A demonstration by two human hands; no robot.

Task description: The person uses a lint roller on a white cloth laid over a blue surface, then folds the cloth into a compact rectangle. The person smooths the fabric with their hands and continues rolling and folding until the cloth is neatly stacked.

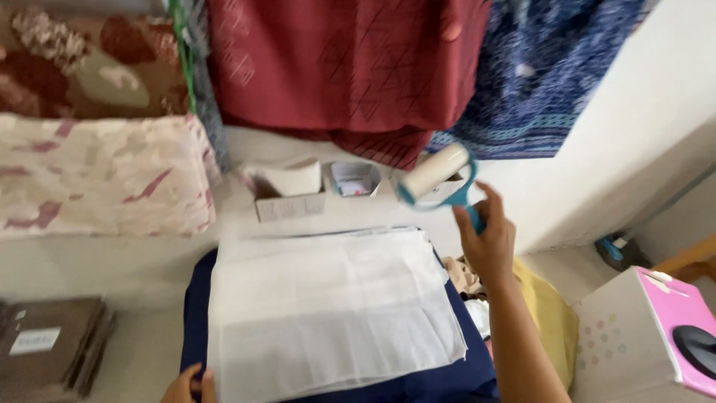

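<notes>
A lint roller [436, 177] with a blue handle is gripped by the right hand [488, 242] and is held up in the air above the far edge of a white cloth [328, 313]. The cloth is spread flat on a dark blue pad [462, 373]. The near edge of the pad is pinched by the left hand [190, 388]. Two small boxes [291, 195] are placed behind the cloth.

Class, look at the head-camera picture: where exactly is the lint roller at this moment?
The lint roller is right of centre, held up in the right hand above the far right corner of the white cloth, just below the hanging red fabric.
</notes>
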